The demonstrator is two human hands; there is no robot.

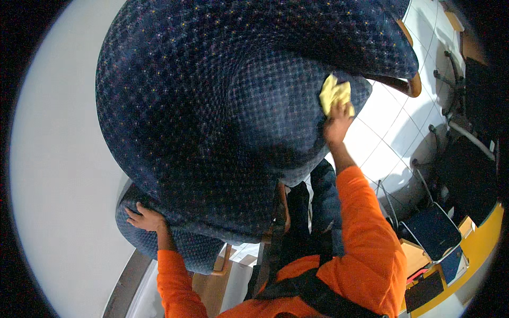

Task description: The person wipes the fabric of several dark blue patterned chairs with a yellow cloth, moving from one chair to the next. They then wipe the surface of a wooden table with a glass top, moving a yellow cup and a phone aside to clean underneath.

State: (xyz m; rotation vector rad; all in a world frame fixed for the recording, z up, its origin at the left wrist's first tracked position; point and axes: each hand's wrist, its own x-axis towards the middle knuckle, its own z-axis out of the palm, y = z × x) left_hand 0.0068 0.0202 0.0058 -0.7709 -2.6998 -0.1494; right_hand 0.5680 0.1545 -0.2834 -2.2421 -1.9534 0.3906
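Observation:
A large armchair [175, 106] in dark blue patterned fabric fills the middle of the view. Its seat cushion [281, 100] looks a little lighter. Near the cushion's right front edge, my right hand [339, 122] presses a crumpled yellow cloth [334, 94] against the fabric. My left hand [144, 218] lies with fingers spread on a second blue upholstered piece [185, 246], at the lower left beside the armchair. That hand holds nothing.
A pale wall [58, 132] runs along the left. White floor tiles [389, 114] show at the right, with wheeled chair bases [448, 74] beyond. Lower right stand a metal-framed dark chair [432, 230] and a yellow-edged desk [485, 233]. A wooden armrest [413, 85] juts out at upper right.

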